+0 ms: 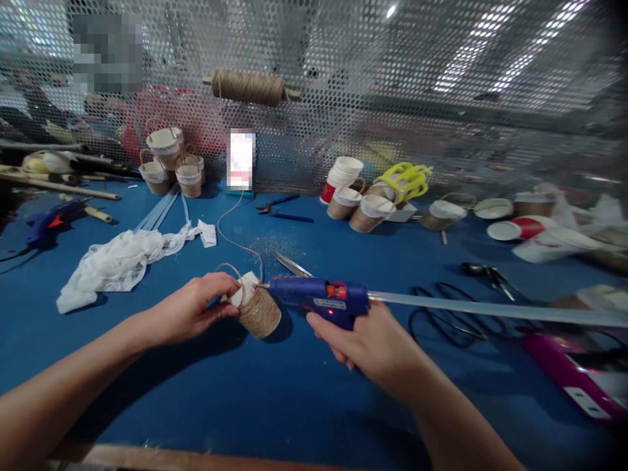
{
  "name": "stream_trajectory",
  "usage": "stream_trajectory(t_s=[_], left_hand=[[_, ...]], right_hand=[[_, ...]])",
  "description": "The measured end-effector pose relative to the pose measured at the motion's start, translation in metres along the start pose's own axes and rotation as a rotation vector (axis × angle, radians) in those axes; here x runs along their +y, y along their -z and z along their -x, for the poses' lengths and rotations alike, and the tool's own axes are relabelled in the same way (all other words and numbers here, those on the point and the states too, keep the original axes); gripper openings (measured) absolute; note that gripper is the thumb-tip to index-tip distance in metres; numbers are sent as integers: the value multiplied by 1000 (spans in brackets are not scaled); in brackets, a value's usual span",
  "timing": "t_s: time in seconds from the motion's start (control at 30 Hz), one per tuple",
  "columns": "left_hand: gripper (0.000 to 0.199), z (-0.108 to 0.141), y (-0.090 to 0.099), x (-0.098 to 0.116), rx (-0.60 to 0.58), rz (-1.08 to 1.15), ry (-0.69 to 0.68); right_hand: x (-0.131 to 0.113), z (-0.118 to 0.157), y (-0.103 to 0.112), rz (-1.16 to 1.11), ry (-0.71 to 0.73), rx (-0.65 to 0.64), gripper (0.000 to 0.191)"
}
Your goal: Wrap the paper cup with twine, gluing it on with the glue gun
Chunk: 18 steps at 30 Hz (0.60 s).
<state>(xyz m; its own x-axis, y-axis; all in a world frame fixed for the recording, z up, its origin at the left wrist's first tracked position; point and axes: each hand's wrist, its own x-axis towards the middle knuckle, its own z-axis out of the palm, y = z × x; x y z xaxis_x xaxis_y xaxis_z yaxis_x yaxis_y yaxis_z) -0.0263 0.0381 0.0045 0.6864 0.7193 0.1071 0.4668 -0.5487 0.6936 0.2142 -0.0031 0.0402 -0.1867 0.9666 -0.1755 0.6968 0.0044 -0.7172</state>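
- Blue glue gun (318, 292): right hand (367, 343) wraps its handle; squeeze sparingly.
- Twine-wrapped cup (262, 316), between both hands: left hand (209, 304) pinches its rim; keep it steady beside the nozzle (263, 286).

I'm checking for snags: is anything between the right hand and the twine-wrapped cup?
Only the blue glue gun that the right hand holds; its nozzle is near the rim of the twine-wrapped cup. Nothing else visible stands between them; the scissors lie beyond the gun.
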Motion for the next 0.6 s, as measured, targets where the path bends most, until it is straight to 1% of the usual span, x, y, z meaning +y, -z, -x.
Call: stream_trajectory(t_s=[0.1, 0.23, 0.33, 0.47, 0.6], left_hand=[[11, 0, 0, -1, -4, 4, -10], [11, 1, 0, -1, 5, -3, -13], [10, 1, -1, -2, 17, -10, -14], [12, 1, -1, -1, 17, -20, 13], [15, 0, 0, 1, 11, -13, 24]], right_hand=[[-3, -3, 0, -77, -109, -7, 27], [-4, -5, -1, -80, -155, 6, 28], [-4, -3, -2, -89, -136, 10, 26], [-4, 1, -3, -81, -61, 11, 23], [6, 2, -7, -5, -2, 17, 24]])
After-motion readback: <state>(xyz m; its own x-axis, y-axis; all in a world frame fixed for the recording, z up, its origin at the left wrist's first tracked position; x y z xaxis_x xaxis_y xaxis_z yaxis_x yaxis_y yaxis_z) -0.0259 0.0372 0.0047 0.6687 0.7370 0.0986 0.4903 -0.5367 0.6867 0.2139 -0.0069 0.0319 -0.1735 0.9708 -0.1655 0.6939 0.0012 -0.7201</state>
